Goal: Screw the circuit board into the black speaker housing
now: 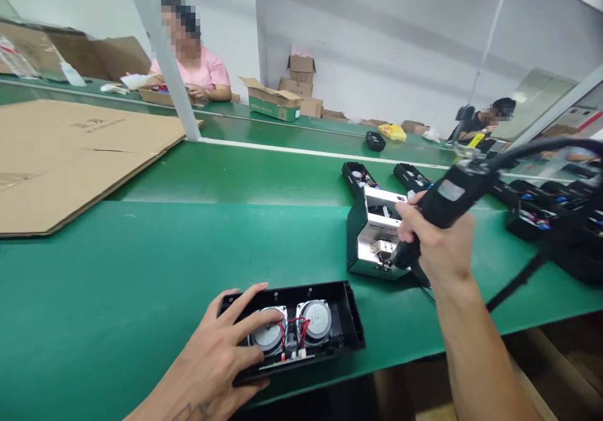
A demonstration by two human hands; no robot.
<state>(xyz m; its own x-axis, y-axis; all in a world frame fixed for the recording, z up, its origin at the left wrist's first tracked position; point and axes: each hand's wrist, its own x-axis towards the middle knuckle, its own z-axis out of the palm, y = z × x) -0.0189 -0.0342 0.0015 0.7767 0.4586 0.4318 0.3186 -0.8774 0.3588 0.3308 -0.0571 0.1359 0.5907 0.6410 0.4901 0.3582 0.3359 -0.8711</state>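
Observation:
My left hand (pixel 221 352) lies spread on the left end of a black speaker housing (pixel 348 320) at the near edge of the green belt, fingers apart and pressing it down. Inside the housing sit two round silver drivers (pixel 315 320) joined by red wires. My right hand (pixel 438 239) is wrapped round a black electric screwdriver (pixel 445 201) with a cable running off to the right. Its tip points down into a small metal screw dispenser box (pixel 372 239) just beyond the housing.
Flat cardboard sheets (pixel 70 157) cover the belt's left side. More black housings (pixel 532 213) are stacked at the right and behind the dispenser. A person in pink sits at the far bench behind a white post (pixel 164 63); another person sits far right. Cartons stand along the wall.

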